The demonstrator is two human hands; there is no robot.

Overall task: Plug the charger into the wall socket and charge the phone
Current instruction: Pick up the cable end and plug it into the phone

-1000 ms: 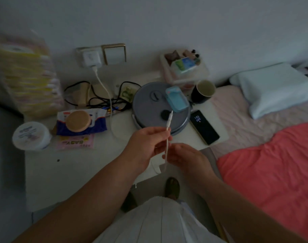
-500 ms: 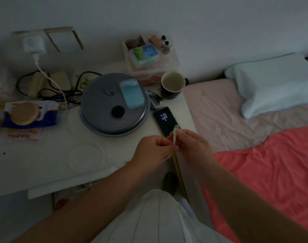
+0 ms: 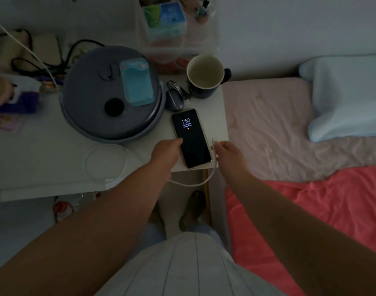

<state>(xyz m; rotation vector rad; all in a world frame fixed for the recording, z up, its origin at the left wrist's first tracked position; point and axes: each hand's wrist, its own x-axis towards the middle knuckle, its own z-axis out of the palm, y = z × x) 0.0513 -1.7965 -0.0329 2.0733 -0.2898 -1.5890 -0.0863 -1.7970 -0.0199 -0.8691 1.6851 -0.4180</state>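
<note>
The phone lies face up at the white counter's right front corner, long axis running away from the person, screen lit. The left hand touches its left edge; whether it grips is unclear. The right hand pinches the white cable's plug beside the phone. A bed adjoins on the right.

The black phone lies face up, screen lit, at the table corner, the white charger cable looping just beside it.
</note>
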